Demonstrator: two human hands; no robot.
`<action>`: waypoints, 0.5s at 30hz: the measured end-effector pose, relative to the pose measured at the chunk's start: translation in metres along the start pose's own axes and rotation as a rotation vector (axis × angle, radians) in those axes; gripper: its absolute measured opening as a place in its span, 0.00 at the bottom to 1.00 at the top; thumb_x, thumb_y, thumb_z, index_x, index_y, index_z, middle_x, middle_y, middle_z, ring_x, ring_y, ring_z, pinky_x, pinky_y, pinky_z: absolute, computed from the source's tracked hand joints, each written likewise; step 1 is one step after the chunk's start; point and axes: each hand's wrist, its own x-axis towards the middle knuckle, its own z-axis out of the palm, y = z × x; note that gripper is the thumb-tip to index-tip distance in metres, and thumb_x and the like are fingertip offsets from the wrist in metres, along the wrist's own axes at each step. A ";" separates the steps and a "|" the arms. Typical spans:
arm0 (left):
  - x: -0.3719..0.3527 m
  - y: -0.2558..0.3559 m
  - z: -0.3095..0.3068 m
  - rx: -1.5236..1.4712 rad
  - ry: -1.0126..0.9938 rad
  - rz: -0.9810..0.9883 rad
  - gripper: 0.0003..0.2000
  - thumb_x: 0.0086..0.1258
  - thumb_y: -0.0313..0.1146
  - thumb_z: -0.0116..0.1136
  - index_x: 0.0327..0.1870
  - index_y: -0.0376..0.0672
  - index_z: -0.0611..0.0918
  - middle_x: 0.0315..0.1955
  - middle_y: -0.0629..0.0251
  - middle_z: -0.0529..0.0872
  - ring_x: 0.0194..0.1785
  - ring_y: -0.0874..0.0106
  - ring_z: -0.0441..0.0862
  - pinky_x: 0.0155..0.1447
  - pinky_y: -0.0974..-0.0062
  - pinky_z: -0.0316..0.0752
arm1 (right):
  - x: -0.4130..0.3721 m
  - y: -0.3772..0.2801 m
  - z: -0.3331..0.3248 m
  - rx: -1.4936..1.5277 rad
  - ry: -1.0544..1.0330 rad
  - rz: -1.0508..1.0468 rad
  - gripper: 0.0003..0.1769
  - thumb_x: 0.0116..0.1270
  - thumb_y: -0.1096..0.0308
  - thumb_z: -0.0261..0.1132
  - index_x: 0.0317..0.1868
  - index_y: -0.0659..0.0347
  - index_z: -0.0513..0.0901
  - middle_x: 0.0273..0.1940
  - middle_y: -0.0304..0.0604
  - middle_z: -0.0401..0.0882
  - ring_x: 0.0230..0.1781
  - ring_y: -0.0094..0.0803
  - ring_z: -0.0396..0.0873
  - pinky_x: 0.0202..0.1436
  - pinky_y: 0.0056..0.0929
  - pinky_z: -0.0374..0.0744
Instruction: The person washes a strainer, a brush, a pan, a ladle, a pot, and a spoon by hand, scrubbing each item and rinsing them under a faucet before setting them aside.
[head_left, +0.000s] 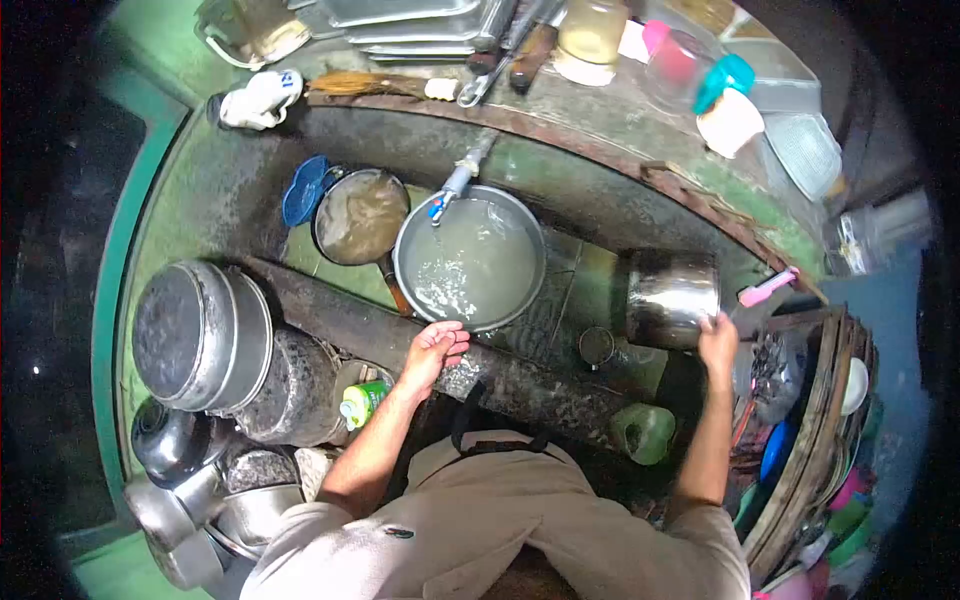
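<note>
My right hand (717,345) grips the edge of a shiny metal pot (673,298), which lies tilted with its side toward me. My left hand (435,355) is just below the near rim of a large round basin (535,270); its fingers are loosely bent and hold nothing. Cloudy water (480,260) fills the basin. Above its far left rim is a tap (455,190) with a blue handle, and the water beneath is rippled. A small metal cup (596,346) stands between the basin and the pot.
Left of the basin are a pan of brownish water (362,215) and a blue plastic item (305,192). Large stacked pots (180,335) and a green bottle (364,402) stand at left. A green container (643,434) is near my right arm. A wooden rack (800,440) borders the right.
</note>
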 end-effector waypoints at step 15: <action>0.072 0.050 -0.028 0.166 0.064 0.236 0.19 0.71 0.39 0.56 0.59 0.41 0.73 0.53 0.58 0.80 0.55 0.66 0.78 0.58 0.69 0.72 | -0.020 -0.202 0.087 0.606 -0.423 -0.097 0.09 0.64 0.75 0.63 0.44 0.66 0.84 0.35 0.40 0.86 0.35 0.22 0.80 0.41 0.22 0.76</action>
